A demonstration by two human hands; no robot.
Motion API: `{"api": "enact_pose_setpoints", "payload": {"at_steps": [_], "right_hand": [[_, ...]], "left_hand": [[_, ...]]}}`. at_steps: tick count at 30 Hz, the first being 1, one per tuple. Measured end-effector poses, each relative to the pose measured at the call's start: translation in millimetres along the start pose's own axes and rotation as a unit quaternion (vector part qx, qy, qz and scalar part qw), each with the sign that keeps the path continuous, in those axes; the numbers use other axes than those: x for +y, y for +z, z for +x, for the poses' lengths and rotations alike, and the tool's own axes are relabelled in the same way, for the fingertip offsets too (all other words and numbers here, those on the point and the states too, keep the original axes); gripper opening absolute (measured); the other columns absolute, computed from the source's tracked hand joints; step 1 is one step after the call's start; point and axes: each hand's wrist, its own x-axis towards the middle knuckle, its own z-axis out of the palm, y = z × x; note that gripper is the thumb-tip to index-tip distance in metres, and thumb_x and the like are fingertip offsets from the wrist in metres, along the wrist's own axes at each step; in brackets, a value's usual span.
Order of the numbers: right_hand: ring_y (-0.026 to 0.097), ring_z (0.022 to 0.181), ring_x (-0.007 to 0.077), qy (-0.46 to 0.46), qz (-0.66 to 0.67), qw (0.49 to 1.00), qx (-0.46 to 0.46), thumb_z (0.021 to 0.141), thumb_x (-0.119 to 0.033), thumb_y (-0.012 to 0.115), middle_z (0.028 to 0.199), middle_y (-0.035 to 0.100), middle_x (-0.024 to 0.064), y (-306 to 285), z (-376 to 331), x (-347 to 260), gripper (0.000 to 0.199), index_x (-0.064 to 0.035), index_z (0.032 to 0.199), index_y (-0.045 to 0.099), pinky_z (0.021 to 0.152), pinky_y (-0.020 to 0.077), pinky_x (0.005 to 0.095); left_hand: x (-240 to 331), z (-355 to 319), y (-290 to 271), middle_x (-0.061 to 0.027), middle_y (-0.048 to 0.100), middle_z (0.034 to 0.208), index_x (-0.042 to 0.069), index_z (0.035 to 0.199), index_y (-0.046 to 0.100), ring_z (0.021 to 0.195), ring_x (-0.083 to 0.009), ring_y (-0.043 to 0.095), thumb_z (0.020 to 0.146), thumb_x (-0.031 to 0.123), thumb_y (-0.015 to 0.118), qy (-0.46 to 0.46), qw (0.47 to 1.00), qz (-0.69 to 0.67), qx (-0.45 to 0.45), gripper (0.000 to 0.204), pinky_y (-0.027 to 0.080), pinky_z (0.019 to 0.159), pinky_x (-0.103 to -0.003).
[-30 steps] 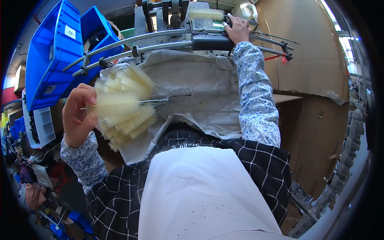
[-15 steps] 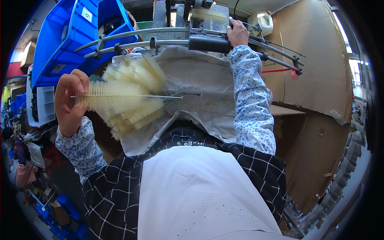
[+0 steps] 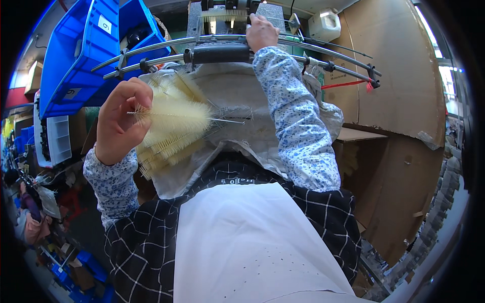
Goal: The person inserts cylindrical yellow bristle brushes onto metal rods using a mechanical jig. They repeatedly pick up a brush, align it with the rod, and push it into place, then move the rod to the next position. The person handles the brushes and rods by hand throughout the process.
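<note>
My left hand [image 3: 123, 121] pinches one end of a round wire brush [image 3: 177, 115] with pale yellow bristles, its bare twisted-wire stem pointing right. Under and behind it, a pile of similar brushes [image 3: 169, 149] lies on the grey cloth [image 3: 242, 91] in front of me. At the top, my right hand [image 3: 262, 33] has its fingers curled over the end of a sliding carriage, beside its black cylinder [image 3: 221, 53]. The fingertips are partly hidden there. A narrow strip of bristles [image 3: 222, 16] sits in the machine just left of that hand.
Two metal rails [image 3: 333, 46] cross in front of the machine, a red ribbon [image 3: 348, 85] hanging at their right end. Blue bins [image 3: 76, 60] stand at the left above a clear plastic tray [image 3: 59, 139]. Large cardboard sheets [image 3: 394, 76] wall off the right side.
My right hand and the carriage with the black cylinder have slid left along the rails. My left hand has moved right with the brush, over the pile.
</note>
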Motion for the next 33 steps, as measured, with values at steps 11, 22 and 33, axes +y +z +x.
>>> {"api": "enact_pose_setpoints", "payload": {"at_steps": [11,22,33], "right_hand": [[0.054,0.089,0.0295,0.021,0.042,0.995,-0.088,0.078,-0.028,0.047,0.092,0.058,0.0137,-37,30,144,0.029,-0.0130,0.101,0.057,0.077,0.0423,0.0378],[0.053,0.092,0.0190,-0.043,0.167,0.943,-0.286,0.083,-0.021,0.049,0.096,0.059,0.0093,-131,-13,183,0.026,-0.0071,0.104,0.056,0.078,0.0409,0.0287],[0.048,0.090,0.0138,-0.066,0.575,0.717,-0.389,0.084,-0.019,0.048,0.098,0.052,0.0064,-123,-150,-9,0.031,-0.0016,0.110,0.046,0.080,0.0392,0.0285]], "left_hand": [[-11,-23,-19,-0.0050,0.043,0.093,0.003,0.101,0.042,0.080,-0.0088,0.042,0.071,0.004,0.047,-0.028,0.991,0.041,0.122,0.031,0.036,0.072,-0.020],[-19,8,6,-0.0013,0.043,0.093,0.003,0.102,0.042,0.070,-0.0032,0.042,0.076,0.004,0.045,-0.035,0.997,-0.061,-0.016,0.027,0.035,0.058,-0.016],[-21,14,74,-0.0083,0.047,0.096,0.001,0.099,0.043,0.079,-0.0168,0.053,0.069,-0.005,0.054,-0.012,0.994,0.101,0.042,0.032,0.044,0.068,-0.027]]}}
